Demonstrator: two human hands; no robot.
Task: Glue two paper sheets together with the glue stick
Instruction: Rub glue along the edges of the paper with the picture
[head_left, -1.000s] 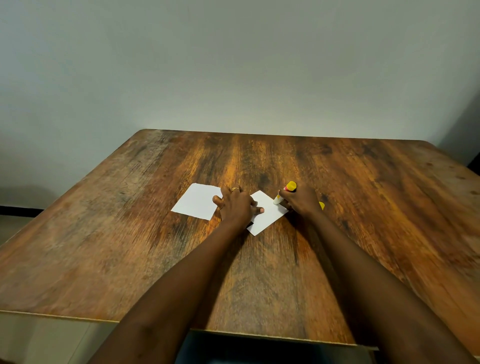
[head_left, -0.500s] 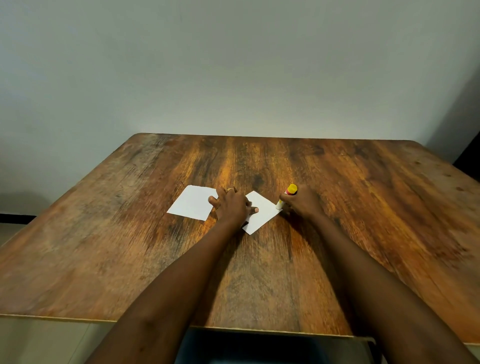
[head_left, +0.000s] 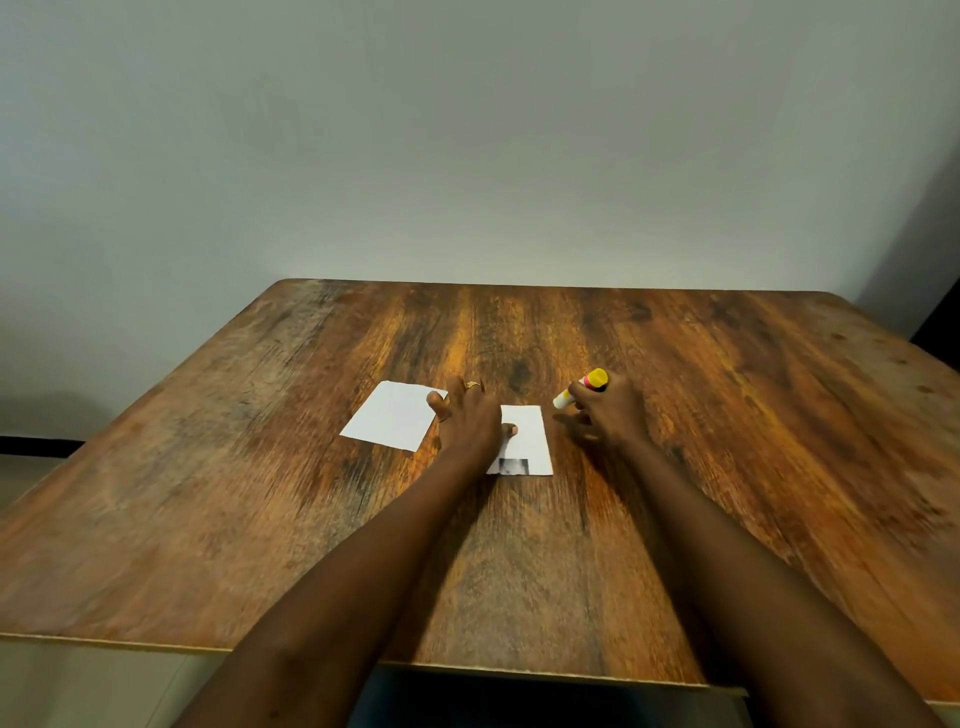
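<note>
Two small white paper sheets lie near the middle of the wooden table (head_left: 519, 571). The left sheet (head_left: 392, 414) is bare. On the right sheet (head_left: 531, 436), which has a dark patch at its near edge, my left hand (head_left: 467, 418) rests flat with fingers spread, a ring on one finger. My right hand (head_left: 608, 410) is just right of that sheet and grips a glue stick (head_left: 582, 388) with a yellow end and pink band; its white tip points down-left, off the paper.
A plain grey wall stands behind the table's far edge. The table's near edge runs across the bottom of the view under my forearms.
The right sheet has turned from a diagonal lie to square with the table under my left hand. My right hand has drawn the glue stick off the sheet to the right.
</note>
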